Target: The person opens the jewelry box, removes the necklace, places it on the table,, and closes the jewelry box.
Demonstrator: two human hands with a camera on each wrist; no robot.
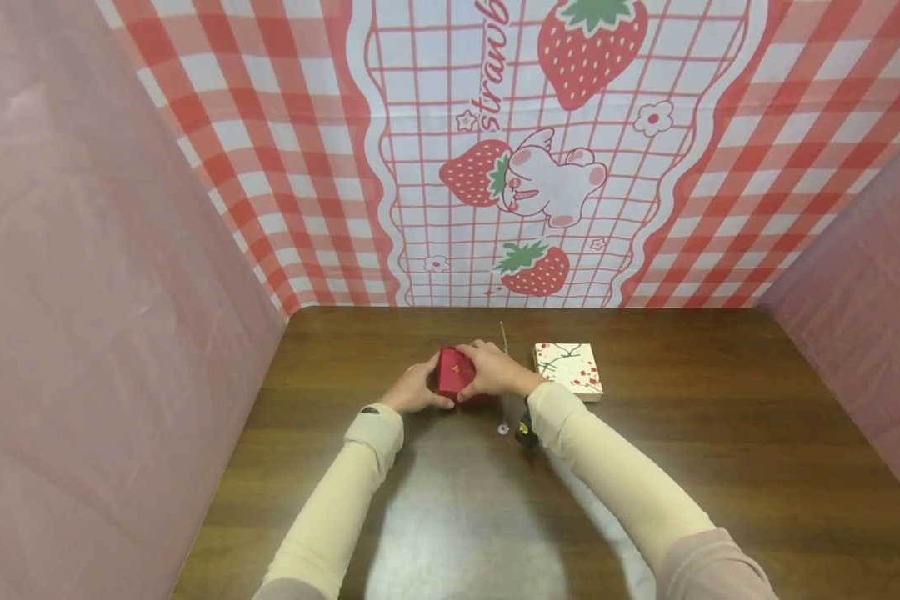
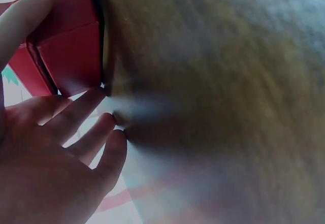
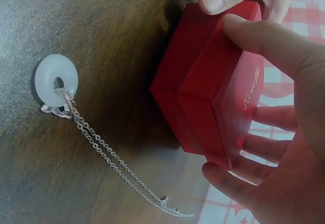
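A small red jewelry box (image 1: 453,373) with gold lettering on its lid stands between both hands near the middle of the table. My left hand (image 1: 417,389) grips its left side, with the thumb at the near face, as the right wrist view shows. Over the lid's right side, my right hand (image 1: 495,371) holds the box between its thumb at the front edge and its fingers at the far edge. A dark seam runs between lid and base in the left wrist view. Beside the box lies a silver-chain necklace (image 3: 109,155) with a white ring-shaped pendant (image 3: 45,76).
A flat cream box (image 1: 567,367) with red blossoms and dark branches lies to the right, just beyond my right wrist. The brown wooden table (image 1: 720,433) ends at a checked strawberry cloth (image 1: 315,167) behind. Pink cloth walls (image 1: 82,292) flank it.
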